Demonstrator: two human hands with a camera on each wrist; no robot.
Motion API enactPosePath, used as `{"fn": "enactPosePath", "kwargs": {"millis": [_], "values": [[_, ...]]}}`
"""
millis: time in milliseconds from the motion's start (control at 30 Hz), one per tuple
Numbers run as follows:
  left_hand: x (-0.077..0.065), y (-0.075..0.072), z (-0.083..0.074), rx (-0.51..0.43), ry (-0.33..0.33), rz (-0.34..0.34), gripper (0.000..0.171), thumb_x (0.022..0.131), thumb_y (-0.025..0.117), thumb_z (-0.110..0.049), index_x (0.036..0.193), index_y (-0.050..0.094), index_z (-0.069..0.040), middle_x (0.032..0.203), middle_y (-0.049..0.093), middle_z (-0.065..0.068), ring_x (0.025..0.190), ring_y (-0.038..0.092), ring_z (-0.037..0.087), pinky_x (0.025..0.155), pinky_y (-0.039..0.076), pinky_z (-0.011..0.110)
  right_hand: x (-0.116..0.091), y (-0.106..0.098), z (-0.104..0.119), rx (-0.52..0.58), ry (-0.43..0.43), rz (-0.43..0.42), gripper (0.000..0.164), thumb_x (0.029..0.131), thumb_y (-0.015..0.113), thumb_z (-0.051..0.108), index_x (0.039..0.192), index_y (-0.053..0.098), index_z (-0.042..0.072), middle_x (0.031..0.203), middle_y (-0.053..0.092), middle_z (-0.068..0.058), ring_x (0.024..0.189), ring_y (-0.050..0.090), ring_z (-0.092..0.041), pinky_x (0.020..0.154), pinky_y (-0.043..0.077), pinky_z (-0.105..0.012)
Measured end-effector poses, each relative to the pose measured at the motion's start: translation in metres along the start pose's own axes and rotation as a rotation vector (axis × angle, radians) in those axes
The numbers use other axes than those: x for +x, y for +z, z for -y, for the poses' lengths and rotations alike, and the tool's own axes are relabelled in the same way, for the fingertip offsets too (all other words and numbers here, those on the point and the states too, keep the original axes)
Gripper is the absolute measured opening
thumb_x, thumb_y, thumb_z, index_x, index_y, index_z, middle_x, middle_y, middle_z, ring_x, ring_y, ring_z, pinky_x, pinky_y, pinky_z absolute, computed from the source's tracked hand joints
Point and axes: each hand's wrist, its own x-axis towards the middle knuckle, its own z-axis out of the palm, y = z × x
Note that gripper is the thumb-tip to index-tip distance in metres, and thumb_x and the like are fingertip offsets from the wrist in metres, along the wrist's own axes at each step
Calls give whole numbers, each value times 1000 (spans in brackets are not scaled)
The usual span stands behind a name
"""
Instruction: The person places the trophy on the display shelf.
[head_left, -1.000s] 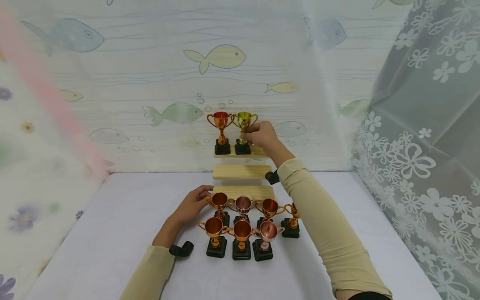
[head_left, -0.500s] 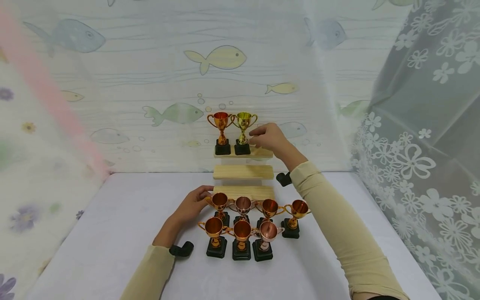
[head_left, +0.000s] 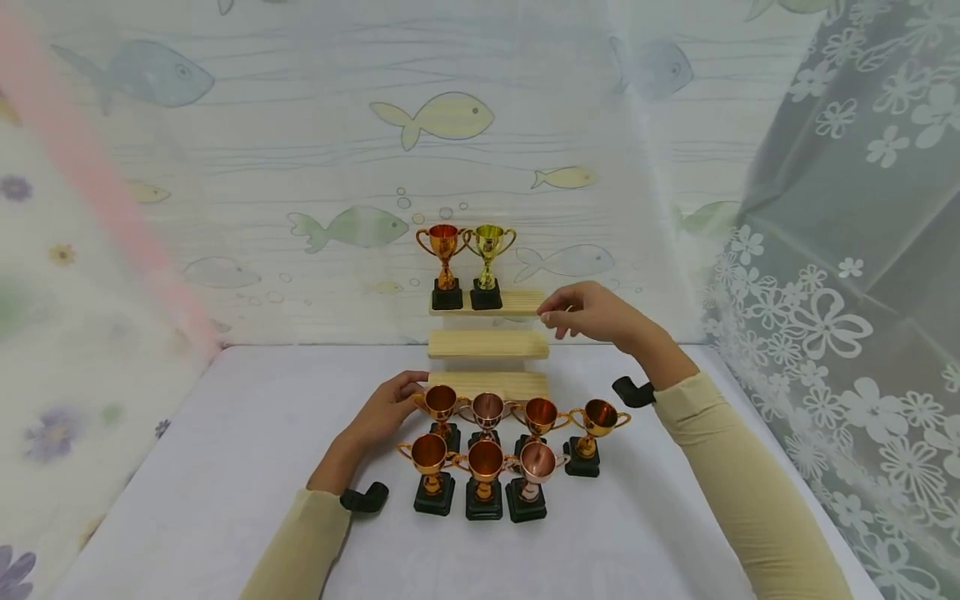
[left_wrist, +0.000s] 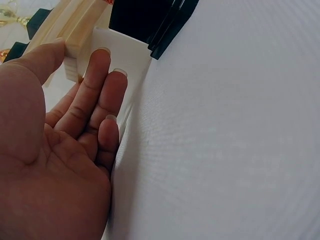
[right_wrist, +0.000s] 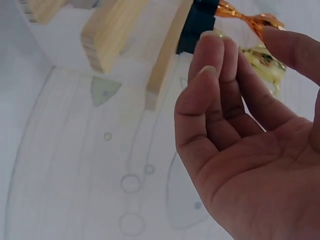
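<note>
My right hand (head_left: 597, 312) hangs in the air at the right end of the top step, holding nothing, fingers slightly bent and thumb apart from them. On that top step (head_left: 525, 301) stand an orange-gold trophy cup (head_left: 444, 242) and a yellow-gold trophy cup (head_left: 488, 242), side by side at the left, both upright on black bases. The left hand (head_left: 382, 410) rests at the left end of the lowest step (head_left: 495, 385). In the left wrist view its thumb (left_wrist: 47, 57) touches the wood's end, and the other fingers extend loosely beside it.
Several trophy cups stand in two rows in front of the stand, including a front pinkish one (head_left: 537, 462) and a gold one (head_left: 597, 418) at the right. The middle wooden step (head_left: 487, 343) bears nothing. White cloth (head_left: 255, 417) covers the table; a fish-print curtain (head_left: 300, 150) hangs behind.
My right hand has let go of the yellow-gold trophy cup and moved right and down, away from it. The cup stays on the top step. The left hand has not moved.
</note>
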Motion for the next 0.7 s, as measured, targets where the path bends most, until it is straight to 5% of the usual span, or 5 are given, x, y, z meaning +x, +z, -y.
{"fn": "enactPosePath", "kwargs": {"millis": [267,500,700], "values": [[-1,0,1,7,3,-20,40,100,59,-23,139,52,-16,106,71,0,106,63,18,105,39,48,-44,6,-47,138,-16,-48,30,99,62,34,123,65,16,112,67,-9,99,62,-32,88,48,-44],[0,1,4,21,17,-7,42,100,60,-20,141,51,-13,106,71,1,104,64,17,104,40,47,-76,19,-92,242,-122,-77,29,100,62,19,128,62,11,118,64,-13,105,62,-36,87,53,-35],[2,2,2,20,12,-8,41,100,59,-20,140,51,-14,108,71,1,105,64,17,104,40,46,-97,32,-117,187,-218,-25,38,98,60,4,135,57,12,116,61,-13,104,63,-30,86,53,-32]]}}
